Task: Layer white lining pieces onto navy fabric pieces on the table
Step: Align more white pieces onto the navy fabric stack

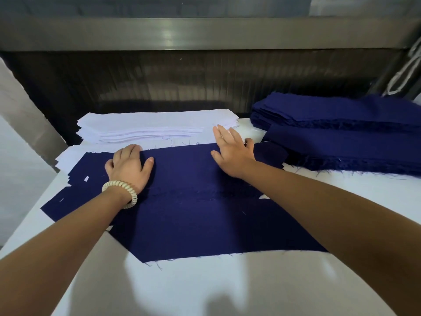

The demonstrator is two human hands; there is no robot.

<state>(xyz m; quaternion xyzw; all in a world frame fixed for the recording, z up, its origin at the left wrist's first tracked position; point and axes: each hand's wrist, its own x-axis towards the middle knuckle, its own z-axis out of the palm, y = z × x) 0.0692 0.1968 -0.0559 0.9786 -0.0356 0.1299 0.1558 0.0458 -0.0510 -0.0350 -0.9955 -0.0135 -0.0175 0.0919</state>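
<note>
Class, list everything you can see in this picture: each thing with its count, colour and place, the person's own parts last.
table: one, white, under everything.
spread navy pieces: several overlapping, navy, mid-table, under both hands.
white lining stack: one, white, far side, behind them.
navy stacks: apparently two, navy, far right.
metal rail: one, grey, across the back.
wristband: one, cream, left wrist.
left hand: one, on the spread navy pieces, fingers curled at the far edge.
right hand: one, flat at that edge, fingers straight.
</note>
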